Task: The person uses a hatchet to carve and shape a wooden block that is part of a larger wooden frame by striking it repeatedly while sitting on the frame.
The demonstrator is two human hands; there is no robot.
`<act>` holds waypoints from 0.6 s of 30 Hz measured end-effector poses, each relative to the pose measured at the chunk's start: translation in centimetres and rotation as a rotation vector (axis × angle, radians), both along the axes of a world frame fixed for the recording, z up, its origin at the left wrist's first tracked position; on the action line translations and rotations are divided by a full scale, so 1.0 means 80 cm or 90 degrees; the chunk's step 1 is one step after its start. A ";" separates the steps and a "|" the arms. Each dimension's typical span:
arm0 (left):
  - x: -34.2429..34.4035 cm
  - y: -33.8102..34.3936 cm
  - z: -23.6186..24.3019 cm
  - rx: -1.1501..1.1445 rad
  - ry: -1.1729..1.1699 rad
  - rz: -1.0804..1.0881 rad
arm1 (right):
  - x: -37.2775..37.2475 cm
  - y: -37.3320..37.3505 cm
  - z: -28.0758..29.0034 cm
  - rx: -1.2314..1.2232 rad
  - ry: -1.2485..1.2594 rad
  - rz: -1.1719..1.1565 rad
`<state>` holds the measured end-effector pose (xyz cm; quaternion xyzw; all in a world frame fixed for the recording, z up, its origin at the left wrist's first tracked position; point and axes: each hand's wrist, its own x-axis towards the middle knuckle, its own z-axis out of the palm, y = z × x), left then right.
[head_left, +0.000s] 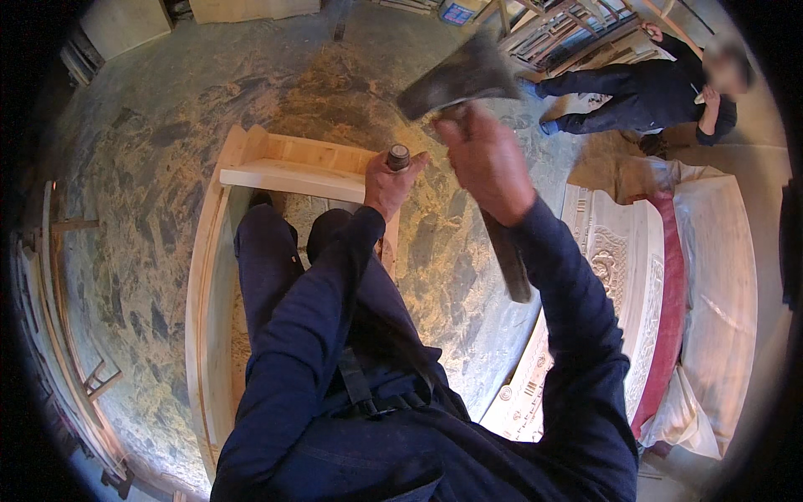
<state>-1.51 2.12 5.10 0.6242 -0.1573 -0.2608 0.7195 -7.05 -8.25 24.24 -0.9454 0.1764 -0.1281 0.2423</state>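
In the hands [386, 188] [492, 163], hatchet [460, 79] and handle [398, 156]

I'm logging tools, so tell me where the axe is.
In the head view, the axe is in the right hand, right of center, its blade higher in the picture than the left hand.

Uneven indoor light: cool, pale sheen on floor [464, 368] at lower centre, dimmer toward top. Carved panel [523, 393] near washed out at lower end; plastic sheeting [718, 309] catches soft glare. Dark sleeves [293, 335] lose detail. Axe head [458, 79] and right hand [492, 165] motion-blurred; left hand [387, 187] sharper. Co-worker's head [728, 65] smudged. Fisheye bends edges; black rim darkens corners.
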 end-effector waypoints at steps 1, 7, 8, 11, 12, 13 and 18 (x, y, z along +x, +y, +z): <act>0.003 0.002 -0.001 0.002 0.019 -0.022 | 0.000 0.001 -0.012 -0.039 0.126 0.042; -0.004 -0.004 -0.003 -0.109 0.045 0.030 | 0.005 -0.004 -0.011 0.199 0.248 0.108; -0.001 -0.004 -0.004 -0.091 0.030 0.031 | 0.003 -0.006 -0.006 0.241 0.263 0.090; 0.012 -0.006 0.000 -0.009 0.003 0.019 | 0.008 -0.008 0.045 0.318 0.247 -0.021; 0.019 -0.003 -0.014 0.043 0.003 0.011 | 0.015 -0.006 0.071 0.339 0.231 -0.058; 0.020 -0.004 -0.023 0.090 0.006 -0.004 | 0.016 -0.016 0.093 0.310 0.151 -0.046; 0.013 -0.023 -0.017 -0.016 0.044 -0.024 | 0.036 -0.029 0.176 0.423 -0.214 -0.035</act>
